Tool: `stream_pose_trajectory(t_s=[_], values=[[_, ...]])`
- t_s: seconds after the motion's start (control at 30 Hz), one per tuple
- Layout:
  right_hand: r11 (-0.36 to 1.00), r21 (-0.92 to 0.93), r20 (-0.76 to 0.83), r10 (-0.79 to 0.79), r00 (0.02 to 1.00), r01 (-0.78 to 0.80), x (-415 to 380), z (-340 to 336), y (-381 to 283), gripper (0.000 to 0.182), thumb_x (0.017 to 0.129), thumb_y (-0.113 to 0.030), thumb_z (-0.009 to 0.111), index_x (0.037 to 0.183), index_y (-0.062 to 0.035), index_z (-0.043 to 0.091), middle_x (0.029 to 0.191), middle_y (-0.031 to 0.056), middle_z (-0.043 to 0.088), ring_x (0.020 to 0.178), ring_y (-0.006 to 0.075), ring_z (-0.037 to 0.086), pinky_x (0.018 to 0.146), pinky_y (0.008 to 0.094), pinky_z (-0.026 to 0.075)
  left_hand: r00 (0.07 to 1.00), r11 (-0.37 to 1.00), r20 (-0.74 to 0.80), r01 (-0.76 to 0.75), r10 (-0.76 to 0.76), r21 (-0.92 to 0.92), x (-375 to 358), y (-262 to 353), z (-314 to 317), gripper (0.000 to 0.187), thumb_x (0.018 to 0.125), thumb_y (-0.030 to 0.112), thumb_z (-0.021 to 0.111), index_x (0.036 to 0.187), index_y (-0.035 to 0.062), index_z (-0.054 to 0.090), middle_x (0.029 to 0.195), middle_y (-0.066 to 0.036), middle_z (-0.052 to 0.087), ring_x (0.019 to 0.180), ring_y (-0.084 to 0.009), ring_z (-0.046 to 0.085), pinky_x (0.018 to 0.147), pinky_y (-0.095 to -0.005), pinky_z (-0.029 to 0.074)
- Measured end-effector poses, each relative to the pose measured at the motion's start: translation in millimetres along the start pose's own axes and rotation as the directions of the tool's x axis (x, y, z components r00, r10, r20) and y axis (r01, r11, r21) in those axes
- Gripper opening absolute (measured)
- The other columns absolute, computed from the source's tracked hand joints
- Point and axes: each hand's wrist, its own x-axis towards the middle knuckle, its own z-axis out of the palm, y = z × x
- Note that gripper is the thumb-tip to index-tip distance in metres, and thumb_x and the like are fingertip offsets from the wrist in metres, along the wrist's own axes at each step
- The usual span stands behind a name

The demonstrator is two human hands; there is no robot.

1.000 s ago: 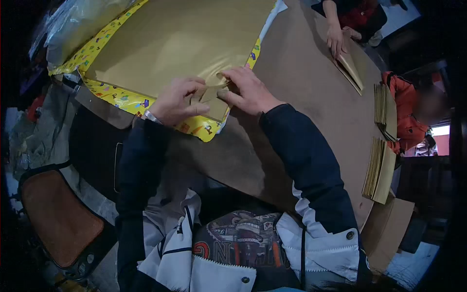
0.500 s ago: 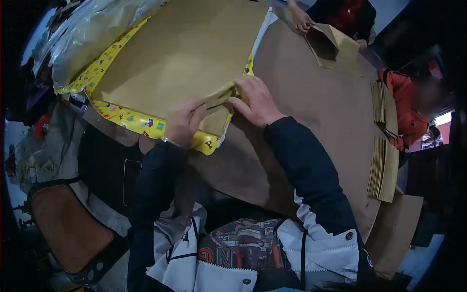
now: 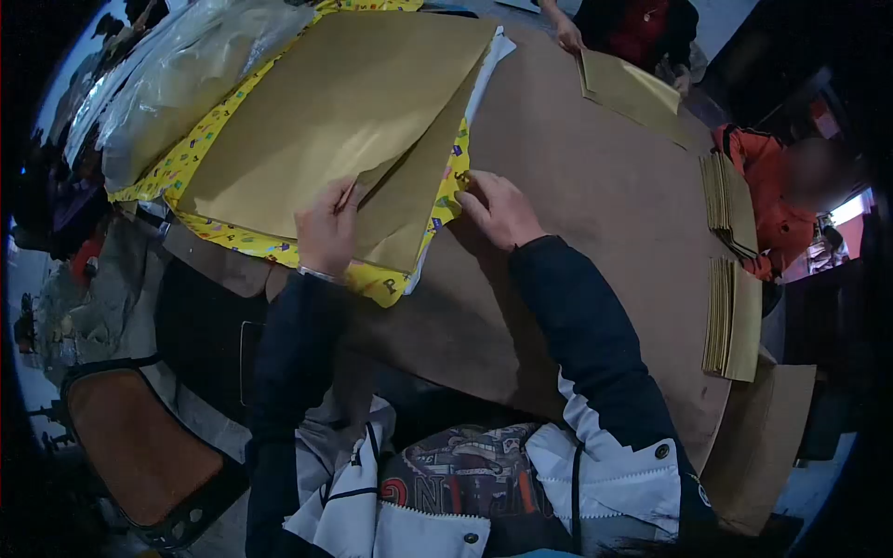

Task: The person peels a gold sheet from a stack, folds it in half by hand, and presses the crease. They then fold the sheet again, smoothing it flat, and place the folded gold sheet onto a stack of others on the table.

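Note:
A large stack of brown paper sheets (image 3: 307, 121) lies on yellow patterned wrapping (image 3: 209, 130) at the table's upper left. My left hand (image 3: 326, 228) pinches the near edge of the top sheet, which is lifted and curled, with a dark gap under it toward the right. At the right border of the stack, my right hand (image 3: 502, 209) has its fingers bent together at the yellow wrapping's edge; what they hold, if anything, is hidden.
Across the brown table (image 3: 595, 214), a person (image 3: 642, 33) handles a folded brown sheet (image 3: 633, 88). Another person in orange (image 3: 777, 200) is at the right, near two bundles of folded paper (image 3: 732, 321). Clear plastic (image 3: 177, 93) lies upper left; a chair (image 3: 139, 442) stands lower left.
My hands have moved apart, the left one leftward with the sheet's edge, the right one slightly right and down. The far person's brown paper now lies flatter.

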Motion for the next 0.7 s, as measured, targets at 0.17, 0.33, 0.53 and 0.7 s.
stream_pose_trajectory(t_s=[0.17,0.33,0.53,0.7], values=[[0.987,0.119,-0.197,0.128,0.972,-0.106,10,-4,25,0.040,0.095,-0.035,0.052,0.115,-0.0007,0.059,0.094,0.0180,0.067,0.086,0.0320,0.064,0.079,0.0370,0.049,0.954,0.948,0.033,-0.301,0.299,0.101,-8,4,-1,0.029,0.074,0.001,0.055,0.099,0.0053,0.068,0.087,-0.015,0.067,0.081,-0.0339,0.063,0.071,-0.0383,0.051],[0.928,0.267,-0.122,0.299,0.946,-0.259,24,-16,49,0.047,0.096,-0.042,0.048,0.104,0.0010,0.064,0.085,0.0119,0.066,0.083,0.0196,0.063,0.078,0.0328,0.047,0.911,0.900,0.087,-0.411,0.402,0.145,-25,25,2,0.029,0.070,-0.002,0.054,0.095,0.0065,0.068,0.087,-0.013,0.067,0.079,-0.0313,0.064,0.071,-0.0392,0.050],[0.830,0.301,-0.144,0.527,0.838,-0.470,26,-11,80,0.063,0.094,-0.053,0.043,0.096,0.0072,0.063,0.091,0.0246,0.065,0.089,0.0341,0.062,0.083,0.0406,0.045,0.799,0.847,0.307,-0.529,0.517,-0.048,-100,79,13,0.019,0.073,0.011,0.061,0.091,0.0091,0.066,0.086,-0.007,0.068,0.078,-0.0263,0.065,0.071,-0.0380,0.051],[0.741,0.381,-0.109,0.630,0.769,-0.554,5,-19,90,0.046,0.092,-0.037,0.053,0.079,0.0060,0.061,0.068,0.0132,0.057,0.065,0.0172,0.052,0.065,0.0345,0.044,0.361,0.882,0.836,-0.384,0.414,-0.272,-148,99,3,0.067,0.075,0.035,0.073,0.131,0.0098,0.048,0.122,-0.012,0.057,0.112,-0.0289,0.056,0.093,-0.0386,0.044]])
